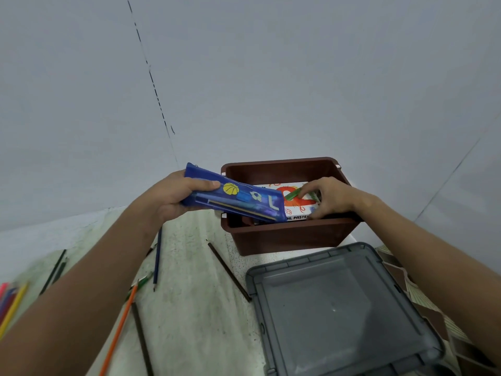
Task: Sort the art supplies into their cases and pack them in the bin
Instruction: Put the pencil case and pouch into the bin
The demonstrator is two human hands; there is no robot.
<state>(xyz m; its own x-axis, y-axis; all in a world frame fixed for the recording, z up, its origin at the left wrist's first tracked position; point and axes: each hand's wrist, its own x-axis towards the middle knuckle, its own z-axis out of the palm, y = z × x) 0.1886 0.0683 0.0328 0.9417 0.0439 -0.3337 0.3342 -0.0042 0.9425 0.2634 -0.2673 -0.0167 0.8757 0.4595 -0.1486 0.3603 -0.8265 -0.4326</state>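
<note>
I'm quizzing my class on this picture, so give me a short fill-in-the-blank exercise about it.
1. The left hand grips a ____ pencil case.
2. The box lies inside the ____ bin.
3. The grey lid lies ____ the bin, on the table.
4. The orange pencil lies on the ____.

Missing: blue; brown; outside; table

Dim, cool, even light, soft faint shadows, strong wide-angle bending at edges, slight overall softness

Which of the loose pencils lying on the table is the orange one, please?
It is the long orange pencil slanting towards the lower left, below the left forearm; the blue pencil and the dark brown pencil lie farther up.
</note>
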